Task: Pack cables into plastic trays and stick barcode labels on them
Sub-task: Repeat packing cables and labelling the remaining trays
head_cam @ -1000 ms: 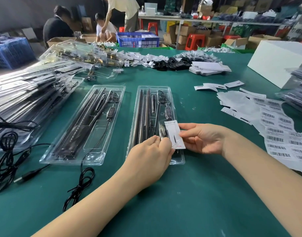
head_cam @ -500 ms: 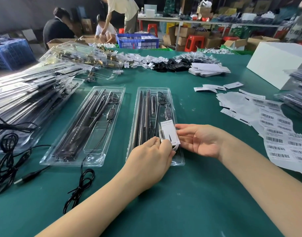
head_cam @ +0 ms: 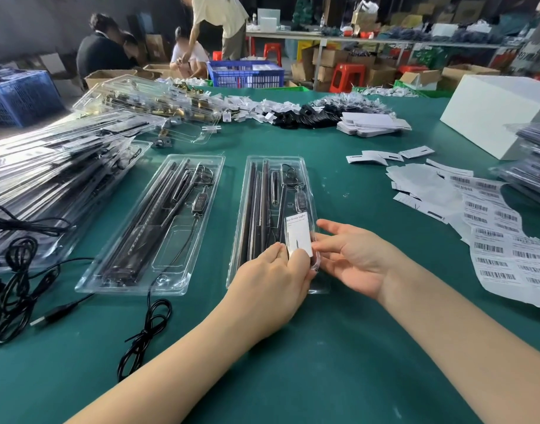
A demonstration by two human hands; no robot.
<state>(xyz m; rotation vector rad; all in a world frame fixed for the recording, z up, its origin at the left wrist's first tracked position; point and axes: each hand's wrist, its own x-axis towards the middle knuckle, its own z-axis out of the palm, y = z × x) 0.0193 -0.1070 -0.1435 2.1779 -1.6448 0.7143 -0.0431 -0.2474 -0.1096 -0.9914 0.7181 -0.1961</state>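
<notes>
two clear plastic trays lie side by side on the green table (head_cam: 293, 377), each holding dark rods and a cable. on the right tray (head_cam: 256, 209) a white label card (head_cam: 298, 235) lies over its near right compartment. the left hand (head_cam: 271, 289) has its grip pinched on the card's near edge; the right hand (head_cam: 351, 258) lies open just beside it, fingers relaxed, fingertips touching the tray's rim. barcode label sheets (head_cam: 507, 246) lie well to the right.

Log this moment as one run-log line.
step: label placement | left hand: pinches white label | right hand: open beside tray | second tray: cable trailing out
</notes>
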